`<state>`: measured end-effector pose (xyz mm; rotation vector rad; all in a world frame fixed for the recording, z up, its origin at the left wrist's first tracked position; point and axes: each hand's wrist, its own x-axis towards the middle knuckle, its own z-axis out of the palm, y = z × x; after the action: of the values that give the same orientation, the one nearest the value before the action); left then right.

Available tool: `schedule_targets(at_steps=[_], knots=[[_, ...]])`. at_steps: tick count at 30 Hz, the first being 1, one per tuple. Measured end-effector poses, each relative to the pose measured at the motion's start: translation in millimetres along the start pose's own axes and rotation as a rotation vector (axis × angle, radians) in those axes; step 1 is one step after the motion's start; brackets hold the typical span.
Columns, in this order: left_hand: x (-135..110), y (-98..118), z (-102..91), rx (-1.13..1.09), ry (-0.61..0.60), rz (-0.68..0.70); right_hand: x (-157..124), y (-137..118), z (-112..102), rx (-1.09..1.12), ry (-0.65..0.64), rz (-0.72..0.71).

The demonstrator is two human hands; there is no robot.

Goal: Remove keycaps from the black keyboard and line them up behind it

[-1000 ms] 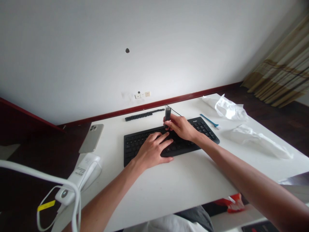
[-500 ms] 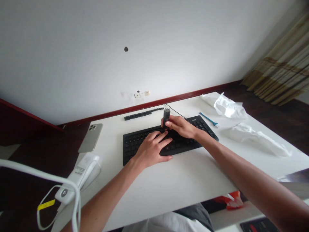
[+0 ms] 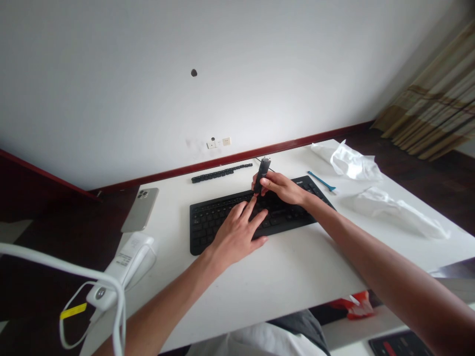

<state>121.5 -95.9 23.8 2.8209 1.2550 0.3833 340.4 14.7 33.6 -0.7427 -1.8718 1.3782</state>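
A black keyboard (image 3: pixel 208 220) lies on the white table (image 3: pixel 282 277). My left hand (image 3: pixel 239 232) rests flat on its keys with fingers spread, the index fingertip reaching up toward the tool. My right hand (image 3: pixel 284 188) is closed round a small dark upright tool (image 3: pixel 261 174), held tilted over the top row of the keyboard. A thin black cable runs off behind the tool.
A row of loose black keycaps (image 3: pixel 220 173) lies behind the keyboard. A phone (image 3: pixel 141 209) lies face down at the left edge, a white device (image 3: pixel 122 269) with cable near me. A blue stick (image 3: pixel 321 182) and crumpled white wrappers (image 3: pixel 352 163) are at the right.
My right hand has lifted the tool slightly and tilted its top to the right. My left hand has shifted, its index finger now stretching toward the tool's lower end.
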Motion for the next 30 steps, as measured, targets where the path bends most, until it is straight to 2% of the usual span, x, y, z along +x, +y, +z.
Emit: schedule_targets(at_steps=[4, 9, 17, 21, 23, 30], knots=[[-2, 7, 5.4, 0.058, 0.02, -0.012, 0, 6, -5, 0.061, 0.027, 0.04], [-2, 8, 6.4, 0.085, 0.019, -0.014, 0, 4, -4, 0.024, 0.052, 0.039], [-1, 9, 3.5, 0.068, 0.026, -0.019, -3, -18, 22, -0.379, 0.151, -0.041], [0, 6, 4.5, 0.039, 0.042, -0.019, -3, -22, 30, -0.469, 0.157, -0.057], [1, 5, 4.6, 0.028, 0.043, -0.018, -4, -21, 28, -0.469, 0.2, -0.052], [2, 3, 1.9, -0.011, 0.031, -0.027, -5, -15, 21, -0.499, 0.482, -0.142]])
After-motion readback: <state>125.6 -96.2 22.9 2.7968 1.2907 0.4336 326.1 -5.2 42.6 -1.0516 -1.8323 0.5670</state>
